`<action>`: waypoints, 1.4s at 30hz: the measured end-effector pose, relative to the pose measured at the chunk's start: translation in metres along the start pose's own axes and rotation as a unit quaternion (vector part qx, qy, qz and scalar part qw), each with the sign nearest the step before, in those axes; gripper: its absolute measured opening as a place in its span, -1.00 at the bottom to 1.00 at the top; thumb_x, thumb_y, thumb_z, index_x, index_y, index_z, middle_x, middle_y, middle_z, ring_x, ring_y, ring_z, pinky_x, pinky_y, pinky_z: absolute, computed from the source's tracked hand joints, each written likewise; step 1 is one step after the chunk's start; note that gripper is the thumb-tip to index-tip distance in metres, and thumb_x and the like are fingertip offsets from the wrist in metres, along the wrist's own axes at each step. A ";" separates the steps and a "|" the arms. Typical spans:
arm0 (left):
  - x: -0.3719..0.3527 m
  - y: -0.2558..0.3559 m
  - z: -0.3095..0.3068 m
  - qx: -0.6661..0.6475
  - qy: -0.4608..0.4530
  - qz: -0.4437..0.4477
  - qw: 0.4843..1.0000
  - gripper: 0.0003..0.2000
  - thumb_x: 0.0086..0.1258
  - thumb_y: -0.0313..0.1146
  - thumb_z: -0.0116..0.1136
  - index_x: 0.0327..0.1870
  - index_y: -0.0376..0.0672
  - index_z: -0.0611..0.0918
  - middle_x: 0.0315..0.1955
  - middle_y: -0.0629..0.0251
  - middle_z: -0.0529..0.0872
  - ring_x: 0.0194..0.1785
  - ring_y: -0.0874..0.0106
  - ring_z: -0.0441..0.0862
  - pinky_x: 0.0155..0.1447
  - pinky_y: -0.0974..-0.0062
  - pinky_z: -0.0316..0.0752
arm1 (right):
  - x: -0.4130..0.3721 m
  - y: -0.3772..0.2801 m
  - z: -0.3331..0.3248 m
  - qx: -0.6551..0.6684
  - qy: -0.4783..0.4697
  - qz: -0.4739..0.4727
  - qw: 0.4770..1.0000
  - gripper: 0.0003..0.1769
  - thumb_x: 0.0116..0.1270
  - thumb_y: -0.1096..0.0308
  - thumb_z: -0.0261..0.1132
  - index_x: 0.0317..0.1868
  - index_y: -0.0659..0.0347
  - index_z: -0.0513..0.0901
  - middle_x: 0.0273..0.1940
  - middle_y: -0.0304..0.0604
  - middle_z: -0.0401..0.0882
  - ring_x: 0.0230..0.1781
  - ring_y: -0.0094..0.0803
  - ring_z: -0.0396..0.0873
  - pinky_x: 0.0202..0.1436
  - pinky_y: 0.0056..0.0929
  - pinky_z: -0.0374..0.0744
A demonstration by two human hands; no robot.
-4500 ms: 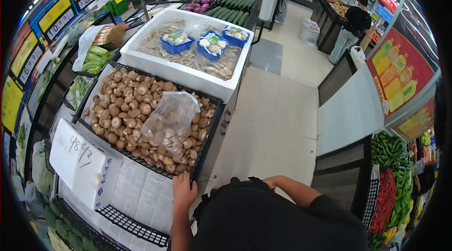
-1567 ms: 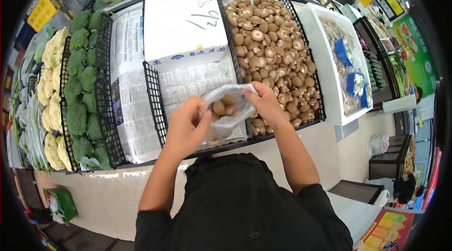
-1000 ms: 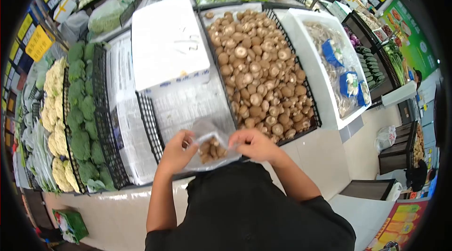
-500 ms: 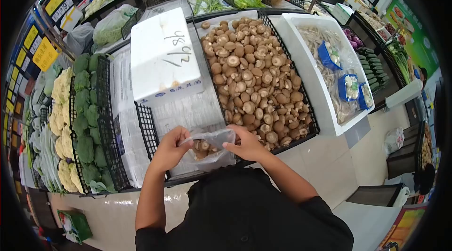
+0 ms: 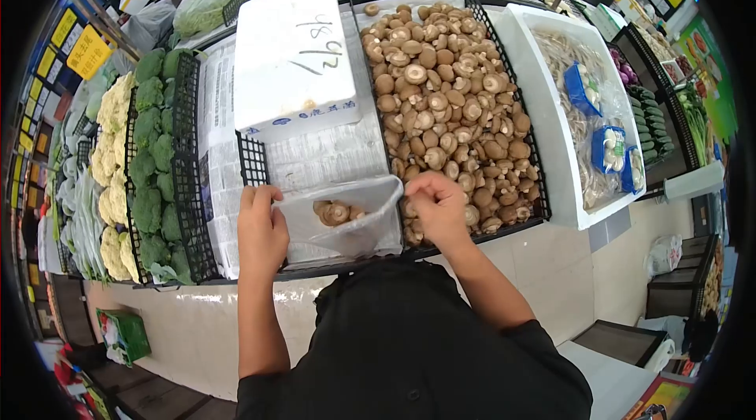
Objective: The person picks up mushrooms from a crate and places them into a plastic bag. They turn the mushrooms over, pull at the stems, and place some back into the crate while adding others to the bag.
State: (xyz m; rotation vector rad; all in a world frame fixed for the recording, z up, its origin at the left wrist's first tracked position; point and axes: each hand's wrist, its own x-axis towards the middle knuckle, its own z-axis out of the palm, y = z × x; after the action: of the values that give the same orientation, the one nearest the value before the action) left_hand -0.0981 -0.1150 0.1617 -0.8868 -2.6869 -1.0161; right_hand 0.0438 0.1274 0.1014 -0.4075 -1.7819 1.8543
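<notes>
A clear plastic bag (image 5: 370, 219) with several brown mushrooms (image 5: 337, 213) inside lies spread over the front of the display, its mouth facing up and right. My left hand (image 5: 261, 227) pinches the bag's left edge. My right hand (image 5: 438, 207) is by the bag's right edge, over the near left part of the loose mushrooms (image 5: 441, 105); its fingers are curled together, and whether they grip the bag's rim or a mushroom is hidden. A white foam box (image 5: 295, 58) with handwritten digits stands behind the bag.
Broccoli (image 5: 150, 152) and cauliflower (image 5: 114, 160) fill crates at the left. On the right, a white foam tray (image 5: 543, 136) holds pale mushrooms and blue packs (image 5: 608, 148). A green basket (image 5: 126, 333) rests on the floor at lower left.
My hands have moved apart, and the bag is stretched wider between them. The right hand's fingers have curled in. The view has shifted, so the display appears higher and further right.
</notes>
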 end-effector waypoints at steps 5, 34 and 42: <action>-0.004 -0.004 -0.006 -0.015 -0.039 -0.044 0.998 -0.75 0.22 -0.75 -0.01 -0.12 -0.34 0.60 -0.16 -0.03 0.56 -0.18 -0.02 0.59 -0.09 0.18 0.50 | 0.019 -0.025 -0.012 -0.069 0.007 -0.017 0.997 -0.84 0.39 0.50 0.36 -0.04 0.25 0.65 -0.52 -0.48 0.37 -0.49 -0.74 0.32 -0.42 -0.62 0.29; 0.008 0.002 0.044 -0.442 -0.305 -0.202 0.819 -0.90 0.53 -0.43 0.22 -0.13 -0.23 0.55 -0.50 0.46 0.56 -0.56 0.64 0.46 -0.46 0.61 0.38 | 0.027 0.040 0.032 0.036 -0.168 0.351 0.921 -0.81 0.47 0.30 0.26 -0.10 0.27 0.58 -0.34 -0.13 0.69 -0.38 -0.40 0.74 -0.35 -0.45 0.69; 0.010 0.025 0.027 -0.515 -0.219 -0.203 0.804 -0.80 0.46 -0.56 0.24 -0.26 -0.11 0.42 -0.61 0.54 0.43 -0.72 0.73 0.25 -0.65 0.67 0.10 | 0.011 0.056 0.043 0.059 -0.207 0.256 0.942 -0.83 0.48 0.33 0.28 -0.18 0.28 0.57 -0.32 -0.18 0.67 -0.35 -0.50 0.72 -0.34 -0.54 0.69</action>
State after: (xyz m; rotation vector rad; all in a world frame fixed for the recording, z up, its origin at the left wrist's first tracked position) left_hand -0.0896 -0.0779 0.1586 -0.6828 -2.5689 -2.8256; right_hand 0.0012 0.0990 0.0516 -0.4988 -1.9440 2.5532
